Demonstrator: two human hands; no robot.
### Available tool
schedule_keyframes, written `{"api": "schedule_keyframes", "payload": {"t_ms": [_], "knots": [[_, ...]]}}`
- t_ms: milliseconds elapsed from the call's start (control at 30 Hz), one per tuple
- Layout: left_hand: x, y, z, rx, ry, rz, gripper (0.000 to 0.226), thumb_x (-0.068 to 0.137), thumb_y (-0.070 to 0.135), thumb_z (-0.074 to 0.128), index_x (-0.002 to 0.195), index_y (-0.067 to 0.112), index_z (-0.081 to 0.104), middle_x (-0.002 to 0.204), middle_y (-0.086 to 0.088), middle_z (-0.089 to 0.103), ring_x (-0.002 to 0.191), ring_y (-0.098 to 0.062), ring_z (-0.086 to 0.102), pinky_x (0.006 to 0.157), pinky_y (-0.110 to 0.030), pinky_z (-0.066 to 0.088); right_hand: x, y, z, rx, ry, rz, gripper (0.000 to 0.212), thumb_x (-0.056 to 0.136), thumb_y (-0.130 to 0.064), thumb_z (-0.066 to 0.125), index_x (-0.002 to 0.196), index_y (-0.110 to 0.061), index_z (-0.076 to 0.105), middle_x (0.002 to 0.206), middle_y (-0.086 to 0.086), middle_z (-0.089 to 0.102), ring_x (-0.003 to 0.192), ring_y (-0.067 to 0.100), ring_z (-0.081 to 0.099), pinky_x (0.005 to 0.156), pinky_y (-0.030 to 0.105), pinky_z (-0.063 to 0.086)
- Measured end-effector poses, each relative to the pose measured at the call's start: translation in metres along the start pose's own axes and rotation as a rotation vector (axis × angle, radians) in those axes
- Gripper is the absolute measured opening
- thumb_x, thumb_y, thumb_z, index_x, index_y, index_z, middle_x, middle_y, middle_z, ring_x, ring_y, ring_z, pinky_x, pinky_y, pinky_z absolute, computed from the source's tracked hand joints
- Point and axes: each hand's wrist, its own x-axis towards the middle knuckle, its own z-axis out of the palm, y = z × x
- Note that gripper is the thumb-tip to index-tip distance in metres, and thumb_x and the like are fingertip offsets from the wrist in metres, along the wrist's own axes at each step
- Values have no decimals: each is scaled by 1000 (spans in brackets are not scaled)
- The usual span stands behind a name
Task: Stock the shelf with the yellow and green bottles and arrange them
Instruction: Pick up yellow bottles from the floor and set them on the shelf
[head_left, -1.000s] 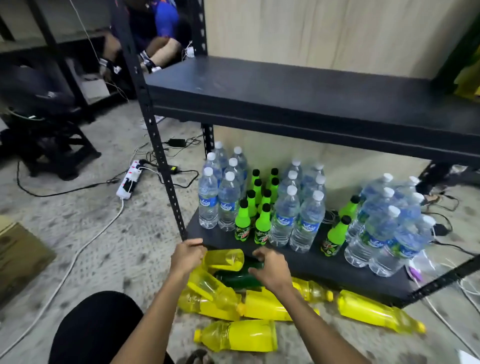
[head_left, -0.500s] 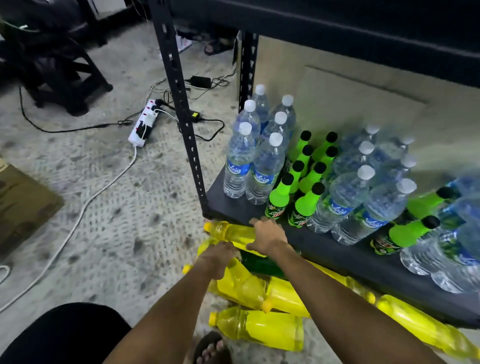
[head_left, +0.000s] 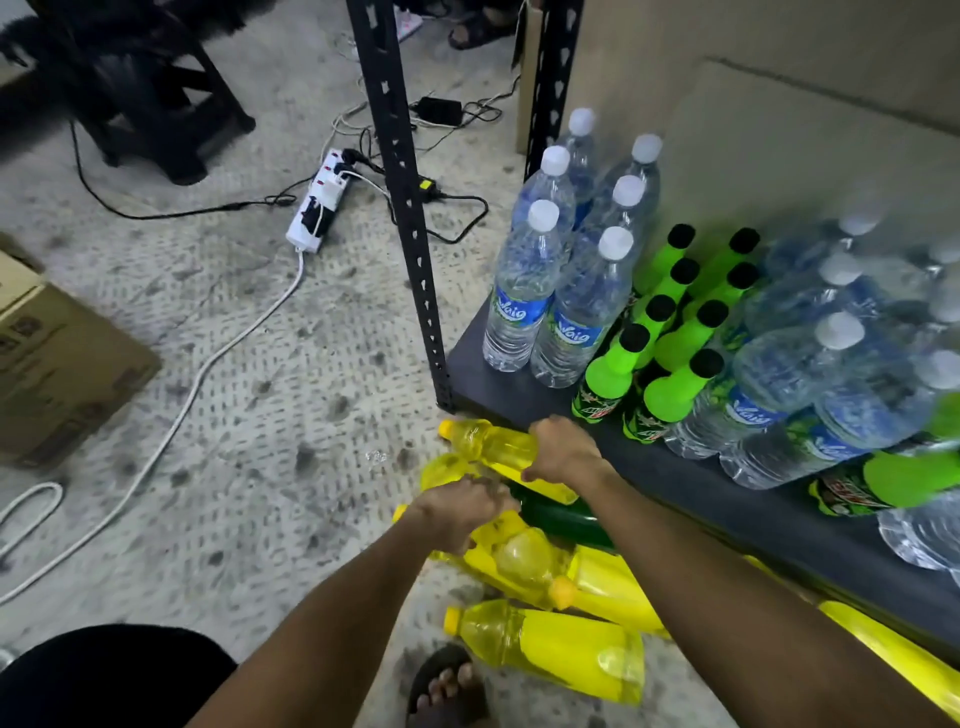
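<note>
Right hand: lower centre of frame, fingers curled over a yellow bottle lying on its side, cap toward frame left, just in front of the bottom shelf board. Grip closed on the bottle body.

Left hand: just below and left of the right hand, fingers bent down onto the pile of yellow bottles on the floor. Hold on any single bottle: cannot tell; fingertips hidden behind the knuckles.

Dark green bottle: lying on its side between the two hands, partly covered by the right forearm, resting among the yellow ones.

One more yellow bottle: on its side at bottom centre, apart from the pile, cap toward frame left. Sandalled foot just below it.

Shelf board, centre right: clear water bottles with white caps upright at the left end, beside the black upright post. Bright green bottles with black caps upright in two rows next to them. Further water bottles toward frame right, blurred; one green bottle at the right edge, tilted.

Floor, upper centre: white power strip with cables. Cardboard box at left edge.
</note>
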Motion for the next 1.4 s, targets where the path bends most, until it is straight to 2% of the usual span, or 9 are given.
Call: {"api": "schedule_keyframes", "payload": {"t_ms": [200, 300, 400, 600, 767, 867, 967, 1167, 1400], "knots": [[-39, -25, -4, -380, 342, -164, 80, 74, 34, 72, 145, 13, 40, 145, -10, 46, 131, -29, 48, 104, -36, 42, 1, 0, 8, -80, 11, -13, 70, 71, -50, 82, 128, -17, 58, 129, 11, 55, 122, 35, 54, 99, 43, 45], [-50, -40, -2, -523, 489, -427, 84, 73, 40, 79, 144, 17, 41, 140, -8, 53, 126, -29, 52, 100, -34, 43, 5, -7, 15, -134, 41, -23, 79, 70, -53, 81, 135, -17, 52, 134, 10, 49, 127, 34, 47, 103, 46, 41], [-53, -50, 3, -739, 668, -661, 73, 68, 41, 83, 131, 25, 50, 120, -2, 65, 110, -25, 61, 80, -28, 44, 11, -23, 23, -194, 79, -66, 86, 70, -54, 81, 139, -14, 48, 136, 11, 46, 130, 33, 42, 105, 46, 38], [-49, -64, 22, -951, 824, -887, 74, 68, 46, 83, 130, 26, 49, 115, -5, 68, 104, -30, 64, 80, -30, 46, 18, -48, 41, -335, 77, -29, 62, 90, -36, 66, 140, -5, 47, 137, 13, 43, 127, 35, 42, 101, 49, 41], [-40, -67, 24, -944, 820, -896, 72, 64, 50, 80, 126, 26, 52, 111, -4, 69, 102, -29, 64, 76, -26, 43, 21, -55, 56, -385, 143, 3, 38, 93, -6, 52, 131, -7, 58, 130, 14, 44, 120, 38, 43, 97, 55, 43], [-37, -64, 21, -923, 830, -900, 71, 65, 46, 81, 127, 25, 52, 111, -6, 70, 103, -31, 64, 77, -28, 43, 22, -48, 56, -354, 141, 1, 38, 92, -20, 60, 129, -13, 59, 131, 10, 43, 122, 35, 42, 97, 53, 43], [-35, -57, 19, -938, 851, -880, 65, 67, 43, 82, 122, 27, 52, 105, 1, 67, 101, -29, 64, 74, -26, 41, 19, -40, 50, -284, 110, 20, 60, 78, -50, 75, 126, -17, 60, 131, 6, 47, 124, 31, 43, 95, 49, 43], [-33, -32, 6, -1042, 914, -916, 69, 64, 45, 87, 122, 30, 51, 96, 11, 60, 93, -17, 60, 79, -25, 41, -10, -25, 38, -158, 189, 56, 58, 70, -38, 80, 122, -16, 64, 125, 4, 53, 123, 28, 47, 96, 46, 46], [-53, 31, -29, -1052, 1001, -850, 67, 63, 46, 88, 120, 27, 60, 90, 19, 59, 85, -10, 59, 77, -23, 43, -99, 1, 3, 457, 432, 149, 60, 59, -61, 81, 102, -20, 74, 96, 7, 72, 93, 28, 69, 75, 36, 56]]}}
